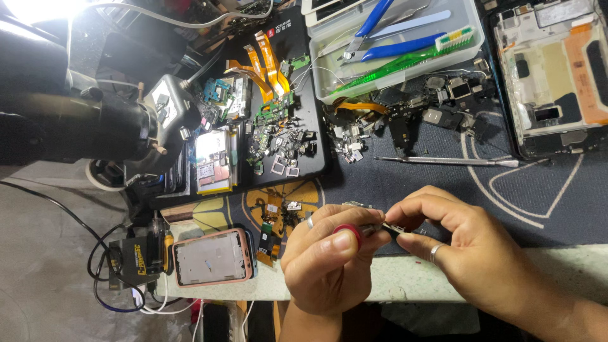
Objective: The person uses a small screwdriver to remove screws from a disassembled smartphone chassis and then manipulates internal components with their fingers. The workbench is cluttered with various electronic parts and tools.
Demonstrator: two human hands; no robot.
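Observation:
My left hand (326, 259) is closed around a small screwdriver with a red cap (347, 232), thumb pressed on the cap. My right hand (462, 244) pinches a small dark metal phone part (391, 229) between thumb and fingers, right at the screwdriver's tip. Both hands meet above the front edge of a dark work mat (443, 183). Each hand wears a ring. The part is mostly hidden by my fingers.
A black tray (316, 136) holds circuit boards, orange flex cables (263, 63) and several small parts. A clear box (468, 38) holds blue pliers and a green toothbrush. An opened phone frame (557, 76) lies far right, metal tweezers (443, 161) mid-mat, a pink-cased phone (212, 256) at the left edge.

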